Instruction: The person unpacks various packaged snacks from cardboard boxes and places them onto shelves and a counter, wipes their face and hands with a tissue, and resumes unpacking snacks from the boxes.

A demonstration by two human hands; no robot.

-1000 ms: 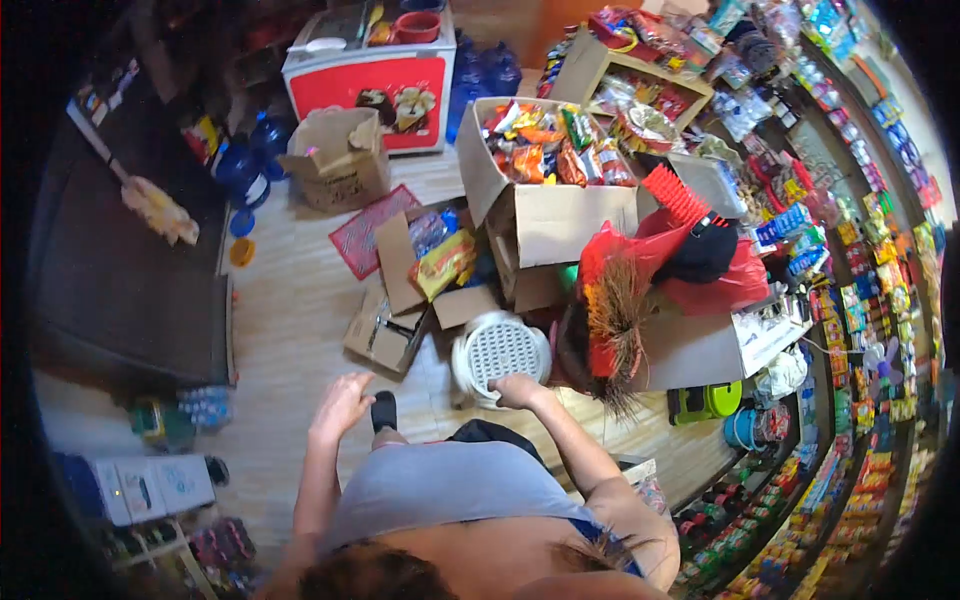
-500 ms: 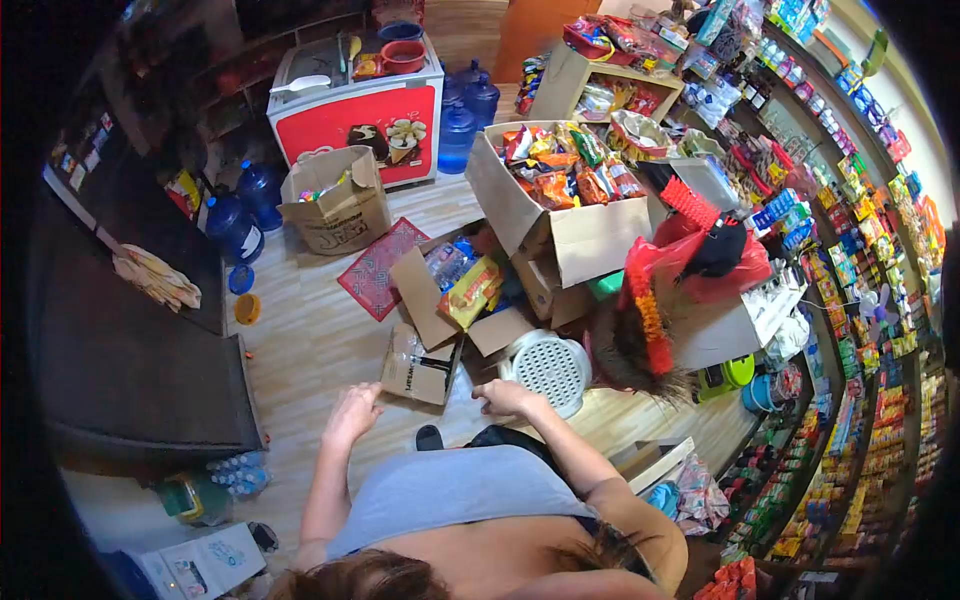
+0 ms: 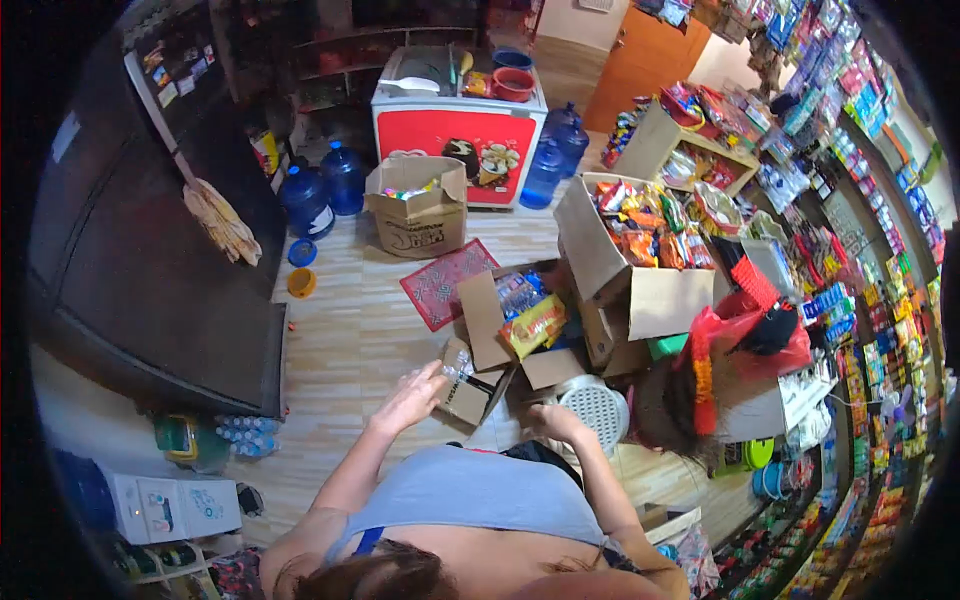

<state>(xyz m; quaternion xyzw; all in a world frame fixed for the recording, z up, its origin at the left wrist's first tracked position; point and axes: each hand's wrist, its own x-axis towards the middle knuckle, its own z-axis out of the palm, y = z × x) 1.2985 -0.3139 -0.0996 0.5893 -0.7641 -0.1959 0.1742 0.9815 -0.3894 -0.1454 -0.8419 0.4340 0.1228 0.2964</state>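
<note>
My left hand [image 3: 412, 393] is raised over the floor with its fingers stretched out. It is beside a small cardboard box [image 3: 466, 397] with dark print; I cannot tell whether the fingertips touch it. My right hand [image 3: 556, 423] is near the edge of a white round perforated stool [image 3: 596, 412]. Its fingers are curled in, and what they hold, if anything, is hidden. Just beyond both hands, an opened carton [image 3: 484, 318] contains a yellow snack pack [image 3: 534, 325] and blue packs [image 3: 521, 292].
A large carton [image 3: 672, 303] heaped with snack packs stands ahead on the right. Farther back are a brown box [image 3: 416, 230], a red-and-white freezer [image 3: 450, 130] and blue water jugs [image 3: 306, 205]. A dark counter [image 3: 150, 300] flanks the left; stocked shelves line the right.
The view has swung left, shifting the surroundings rightward and slightly down. My left hand has spread its fingers more, near the small box. My right hand stays curled near the stool.
</note>
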